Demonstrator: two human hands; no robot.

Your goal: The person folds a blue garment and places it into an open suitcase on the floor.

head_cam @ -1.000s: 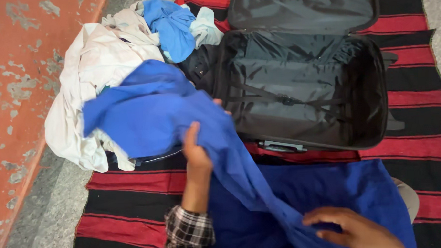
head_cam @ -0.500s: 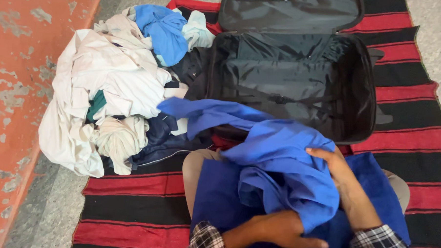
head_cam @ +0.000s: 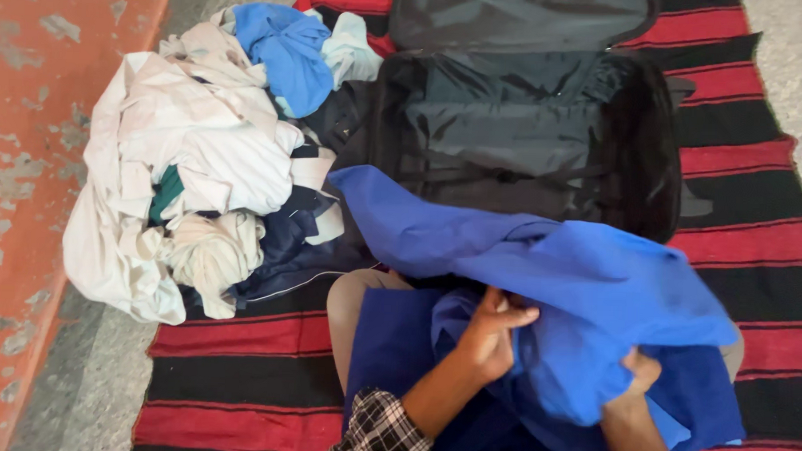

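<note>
A bright blue garment (head_cam: 550, 275) is spread over my lap and reaches up to the front rim of an open black suitcase (head_cam: 520, 132). My left hand (head_cam: 493, 331) grips a fold of the garment near its middle. My right hand (head_cam: 637, 374) clutches the same cloth lower right, partly buried in it. A darker blue cloth (head_cam: 397, 350) lies beneath on my knees. Checked sleeves show at both wrists.
A heap of white, cream and blue clothes (head_cam: 199, 156) lies left of the suitcase. Everything sits on a red and black striped rug (head_cam: 236, 371). Grey floor and a worn red strip (head_cam: 30, 150) run along the left.
The blue garment has been pulled off the clothes heap onto my lap and gathered. My left hand moved up to grip its middle; my right hand dropped lower under the cloth.
</note>
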